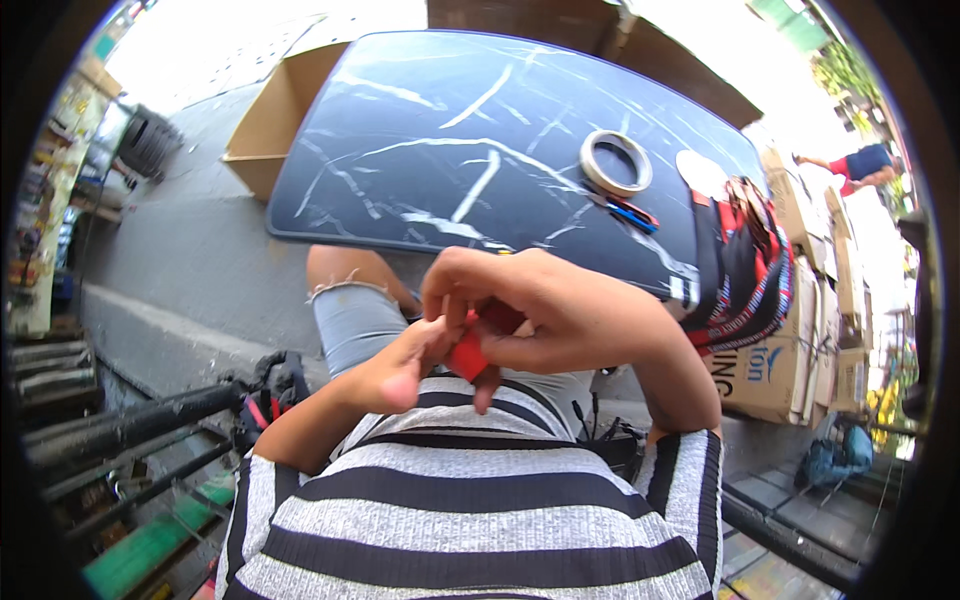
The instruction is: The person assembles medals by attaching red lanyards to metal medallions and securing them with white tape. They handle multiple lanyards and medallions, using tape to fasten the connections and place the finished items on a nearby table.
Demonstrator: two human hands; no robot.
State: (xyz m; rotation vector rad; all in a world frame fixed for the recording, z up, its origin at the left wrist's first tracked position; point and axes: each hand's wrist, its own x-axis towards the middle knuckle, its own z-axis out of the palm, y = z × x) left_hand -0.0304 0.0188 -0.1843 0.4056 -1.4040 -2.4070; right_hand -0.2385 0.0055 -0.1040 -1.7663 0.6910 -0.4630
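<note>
A folded piece of red strap [467, 357] is between my two hands, in front of my striped shirt and just off the table's near edge. My left hand [408, 362] grips it from the left with its fingers closed, the thumb sticking out toward me. From above and to the right, my right hand [540, 300] curls over the strap, thumb and bent fingers pinching it. Part of the strap is hidden behind these fingers. Black-and-red printed lanyards [745, 275] hang in a bundle over the table's right edge.
On the dark marble-patterned table [400, 150] lie a roll of tape [592, 170], a blue-and-red handled cutting tool [632, 215] and a white round piece [702, 172]. Cardboard boxes [765, 375] stand at the right. An open carton [258, 140] is at the left. Another person [865, 168] is far right.
</note>
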